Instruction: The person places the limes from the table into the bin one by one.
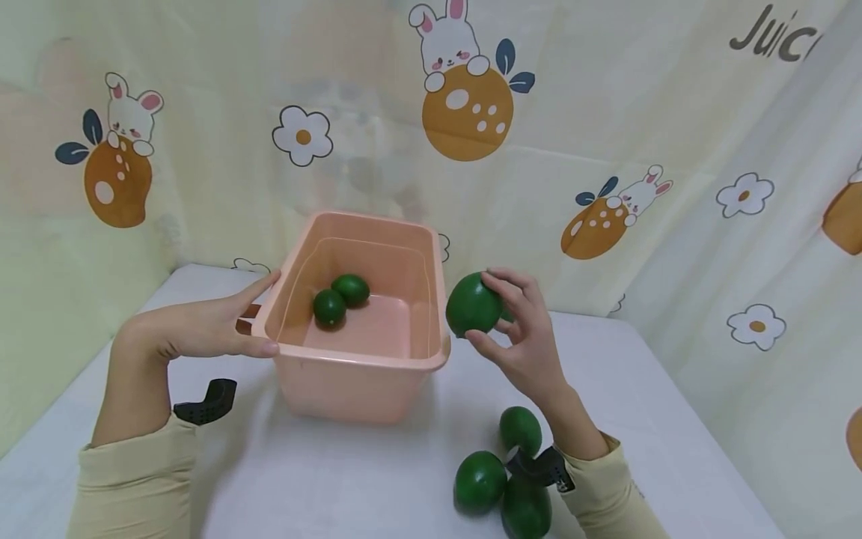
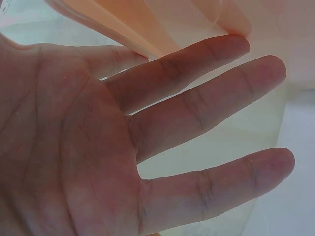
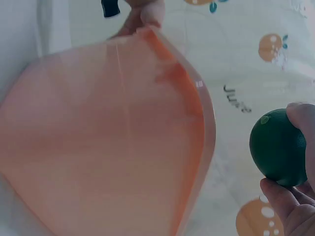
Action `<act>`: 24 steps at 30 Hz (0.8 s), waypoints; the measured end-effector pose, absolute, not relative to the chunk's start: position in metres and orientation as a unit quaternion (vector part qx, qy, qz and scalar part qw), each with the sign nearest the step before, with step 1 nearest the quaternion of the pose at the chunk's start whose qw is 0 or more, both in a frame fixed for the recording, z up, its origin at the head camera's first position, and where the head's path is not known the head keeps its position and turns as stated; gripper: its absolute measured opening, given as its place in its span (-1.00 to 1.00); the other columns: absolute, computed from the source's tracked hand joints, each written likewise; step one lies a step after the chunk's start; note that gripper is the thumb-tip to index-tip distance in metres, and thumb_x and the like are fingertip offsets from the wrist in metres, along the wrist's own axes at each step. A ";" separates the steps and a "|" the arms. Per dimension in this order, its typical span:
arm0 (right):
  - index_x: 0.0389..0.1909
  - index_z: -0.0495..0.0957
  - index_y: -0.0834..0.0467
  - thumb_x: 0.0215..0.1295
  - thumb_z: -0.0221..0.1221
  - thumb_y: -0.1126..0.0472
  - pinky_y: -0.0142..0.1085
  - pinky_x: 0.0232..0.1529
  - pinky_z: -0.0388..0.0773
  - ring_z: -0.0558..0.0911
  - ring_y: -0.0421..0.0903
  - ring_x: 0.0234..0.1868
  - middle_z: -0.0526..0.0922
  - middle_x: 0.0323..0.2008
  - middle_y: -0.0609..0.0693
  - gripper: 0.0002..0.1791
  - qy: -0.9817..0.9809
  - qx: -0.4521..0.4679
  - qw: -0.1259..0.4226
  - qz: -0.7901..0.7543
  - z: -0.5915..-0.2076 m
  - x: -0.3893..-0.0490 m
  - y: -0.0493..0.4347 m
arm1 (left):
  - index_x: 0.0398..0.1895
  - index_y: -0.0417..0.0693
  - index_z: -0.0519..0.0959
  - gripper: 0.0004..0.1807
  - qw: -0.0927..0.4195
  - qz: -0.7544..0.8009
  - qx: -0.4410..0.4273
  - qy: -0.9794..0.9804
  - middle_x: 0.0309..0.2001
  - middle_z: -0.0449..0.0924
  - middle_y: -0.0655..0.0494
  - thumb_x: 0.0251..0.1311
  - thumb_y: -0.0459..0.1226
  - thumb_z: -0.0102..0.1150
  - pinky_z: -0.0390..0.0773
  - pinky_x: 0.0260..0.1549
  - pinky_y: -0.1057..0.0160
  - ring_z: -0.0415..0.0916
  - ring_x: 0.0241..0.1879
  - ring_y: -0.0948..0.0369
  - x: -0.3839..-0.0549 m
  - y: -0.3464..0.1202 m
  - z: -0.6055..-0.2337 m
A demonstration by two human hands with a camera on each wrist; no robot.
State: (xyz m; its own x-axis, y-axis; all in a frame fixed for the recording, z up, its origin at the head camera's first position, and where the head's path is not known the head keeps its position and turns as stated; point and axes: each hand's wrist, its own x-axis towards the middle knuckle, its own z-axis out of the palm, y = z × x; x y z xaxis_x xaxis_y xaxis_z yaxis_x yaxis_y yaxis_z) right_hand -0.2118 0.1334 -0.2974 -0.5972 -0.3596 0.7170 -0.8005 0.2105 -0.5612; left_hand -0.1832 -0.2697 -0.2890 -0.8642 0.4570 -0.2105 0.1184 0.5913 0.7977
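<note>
My right hand [image 1: 530,344] pinches a smooth dark green lime [image 1: 473,305] between thumb and fingers, beside the right rim of a pink plastic bin [image 1: 350,385]. In the right wrist view the lime [image 3: 276,147] shows a pale stem spot and is apart from the bin. A second green patch shows between the fingers; whether it is held, I cannot tell. My left hand [image 1: 205,326] touches the bin's left rim, and its fingers [image 2: 211,103] are straight and spread in the left wrist view. Inside the bin, two limes [image 1: 329,308] lie against each other.
Three more limes [image 1: 480,483] sit grouped on the white tabletop [image 1: 323,479], below my right wrist and partly hidden by a black wrist mount [image 1: 542,468]. A printed curtain [image 1: 377,172] hangs behind the bin and along the sides.
</note>
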 end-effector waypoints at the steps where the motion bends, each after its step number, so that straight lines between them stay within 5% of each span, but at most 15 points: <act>1: 0.21 0.38 0.30 -0.03 0.37 0.45 -0.26 -0.09 0.60 0.50 -0.02 0.17 0.24 0.25 0.14 -0.30 -0.739 0.399 0.223 0.495 -0.297 -0.209 0.131 | 0.46 0.45 -0.51 0.16 0.202 0.420 0.165 0.869 0.46 0.01 -0.13 0.14 0.01 0.25 0.30 0.19 -0.20 0.16 0.38 -0.12 -0.183 -0.270 -0.288; 16: 0.16 0.40 0.29 -0.19 0.41 0.54 -0.27 -0.11 0.61 0.46 -0.11 0.20 0.31 0.22 0.29 -0.23 -0.716 0.474 0.186 0.478 -0.308 -0.195 0.107 | 0.46 0.41 -0.52 0.16 0.203 0.417 0.166 0.870 0.45 0.03 -0.15 0.15 0.01 0.23 0.31 0.19 -0.20 0.18 0.37 -0.11 -0.183 -0.268 -0.286; 24: 0.16 0.45 0.23 0.07 0.37 0.07 -0.34 -0.12 0.61 0.50 -0.05 0.16 0.35 0.20 0.25 -0.36 -0.719 0.485 0.237 0.438 -0.312 -0.196 0.104 | 0.46 0.41 -0.52 0.15 0.197 0.418 0.174 0.870 0.44 0.05 -0.13 0.15 0.00 0.23 0.31 0.19 -0.20 0.20 0.36 -0.09 -0.184 -0.269 -0.289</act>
State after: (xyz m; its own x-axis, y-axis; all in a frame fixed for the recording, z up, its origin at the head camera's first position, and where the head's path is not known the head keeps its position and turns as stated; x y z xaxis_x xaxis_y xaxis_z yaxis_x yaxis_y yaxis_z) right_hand -0.1959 0.1045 -0.3118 -0.4170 -0.4908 0.7650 -0.9050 0.1459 -0.3997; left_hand -0.1837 -0.2691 -0.2890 -0.8624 0.4664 -0.1971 0.1375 0.5904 0.7953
